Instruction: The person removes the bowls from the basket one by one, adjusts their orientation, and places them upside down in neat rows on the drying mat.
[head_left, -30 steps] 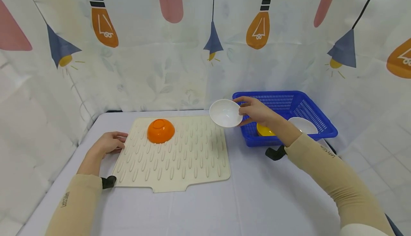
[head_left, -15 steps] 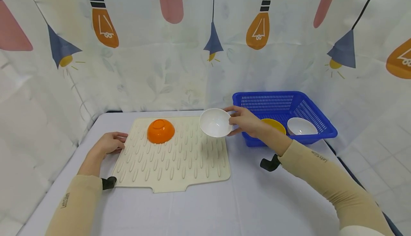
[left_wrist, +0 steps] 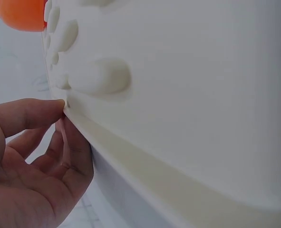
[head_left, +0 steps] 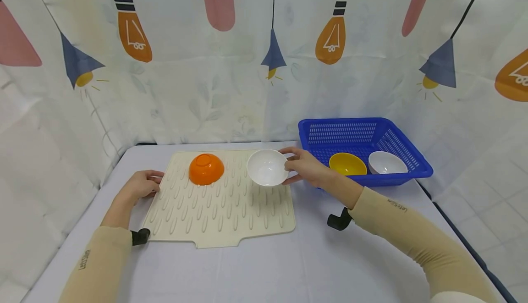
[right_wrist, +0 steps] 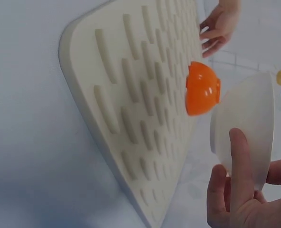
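White bowl (head_left: 267, 168), in right hand (head_left: 307, 169), above mat (head_left: 231, 216)

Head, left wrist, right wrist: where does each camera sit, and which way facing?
Head: worn on the head, facing forward and down at the mat and blue basket; left hand, right hand and sleeved arms show.
Left wrist: worn there, looking along the mat's edge; only the left hand shows.
Right wrist: worn there, looking across the mat and held white bowl; both hands show.
Head and right wrist share that bowl.
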The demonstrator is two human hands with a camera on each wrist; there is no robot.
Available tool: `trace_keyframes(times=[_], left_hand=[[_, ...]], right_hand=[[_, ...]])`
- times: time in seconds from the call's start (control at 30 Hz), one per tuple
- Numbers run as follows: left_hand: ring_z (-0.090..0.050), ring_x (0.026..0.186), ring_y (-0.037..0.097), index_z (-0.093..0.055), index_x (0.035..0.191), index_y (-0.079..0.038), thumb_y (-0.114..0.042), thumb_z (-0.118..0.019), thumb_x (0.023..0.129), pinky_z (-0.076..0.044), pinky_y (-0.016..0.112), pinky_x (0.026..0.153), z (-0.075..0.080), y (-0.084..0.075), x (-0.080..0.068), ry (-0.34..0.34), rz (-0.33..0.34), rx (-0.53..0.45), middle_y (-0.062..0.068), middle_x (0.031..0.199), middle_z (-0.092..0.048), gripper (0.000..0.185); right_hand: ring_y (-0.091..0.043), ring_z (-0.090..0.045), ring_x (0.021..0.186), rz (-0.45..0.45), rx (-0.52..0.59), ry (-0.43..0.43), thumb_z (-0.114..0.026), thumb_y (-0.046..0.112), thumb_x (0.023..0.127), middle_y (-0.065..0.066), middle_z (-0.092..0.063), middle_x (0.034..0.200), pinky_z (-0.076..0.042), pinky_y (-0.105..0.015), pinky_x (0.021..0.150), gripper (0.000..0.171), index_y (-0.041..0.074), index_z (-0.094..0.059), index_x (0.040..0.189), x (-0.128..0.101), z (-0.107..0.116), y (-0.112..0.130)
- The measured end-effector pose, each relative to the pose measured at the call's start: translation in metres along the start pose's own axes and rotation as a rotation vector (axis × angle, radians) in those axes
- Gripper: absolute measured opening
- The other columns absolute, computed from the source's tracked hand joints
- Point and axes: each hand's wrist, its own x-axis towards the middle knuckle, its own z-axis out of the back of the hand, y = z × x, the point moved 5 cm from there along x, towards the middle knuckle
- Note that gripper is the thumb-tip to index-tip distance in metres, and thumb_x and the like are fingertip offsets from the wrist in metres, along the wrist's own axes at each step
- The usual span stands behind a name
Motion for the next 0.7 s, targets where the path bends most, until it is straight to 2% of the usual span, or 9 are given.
trace_keyframes(times=[0.17,0.3,0.37,0.57,0.7], left_hand=[[-0.061,0.087,0.022,-0.039,0.143,0.019,0.009,-0.054,0.086,-0.055,0.029,0.066,-0.001,-0.005,-0.003,0.005,-0.034,0.044,0.036,0.128,-0.054,0.060],[-0.060,0.077,0.022,-0.044,0.137,0.020,0.007,-0.052,0.083,-0.052,0.032,0.062,-0.002,-0.014,-0.004,-0.020,-0.093,0.162,0.036,0.121,-0.057,0.057],[-0.060,0.075,0.023,-0.046,0.135,0.019,0.006,-0.051,0.082,-0.051,0.033,0.062,-0.002,-0.017,-0.005,-0.036,-0.100,0.212,0.036,0.120,-0.057,0.055],[-0.063,0.085,0.030,-0.046,0.136,0.018,-0.001,-0.051,0.088,-0.053,0.035,0.065,-0.002,-0.024,-0.008,-0.042,-0.075,0.261,0.038,0.123,-0.056,0.052],[-0.064,0.097,0.043,-0.046,0.134,0.019,-0.013,-0.054,0.094,-0.056,0.045,0.077,-0.001,-0.029,-0.011,-0.047,-0.095,0.322,0.040,0.124,-0.057,0.052]], right_hand=[[-0.041,-0.062,0.112,0.002,0.010,0.008,-0.056,-0.004,0.092,-0.025,-0.052,0.137,-0.057,-0.057,0.087,0.059,0.009,-0.047,0.148,0.001,-0.005,-0.006],[-0.041,-0.061,0.112,-0.002,0.029,0.016,-0.055,-0.005,0.092,-0.026,-0.050,0.137,-0.059,-0.053,0.083,0.058,0.008,-0.047,0.148,0.002,-0.008,-0.010],[-0.042,-0.061,0.113,-0.006,0.038,0.020,-0.055,-0.005,0.092,-0.026,-0.049,0.138,-0.060,-0.051,0.082,0.058,0.008,-0.046,0.148,0.003,-0.009,-0.012],[-0.041,-0.060,0.112,-0.020,0.048,0.013,-0.055,-0.008,0.093,-0.026,-0.049,0.138,-0.061,-0.049,0.079,0.058,0.008,-0.046,0.148,0.005,-0.011,-0.017],[-0.041,-0.060,0.112,-0.014,0.058,0.025,-0.054,-0.008,0.092,-0.025,-0.048,0.140,-0.060,-0.052,0.082,0.059,0.007,-0.046,0.149,0.004,-0.014,-0.017]])
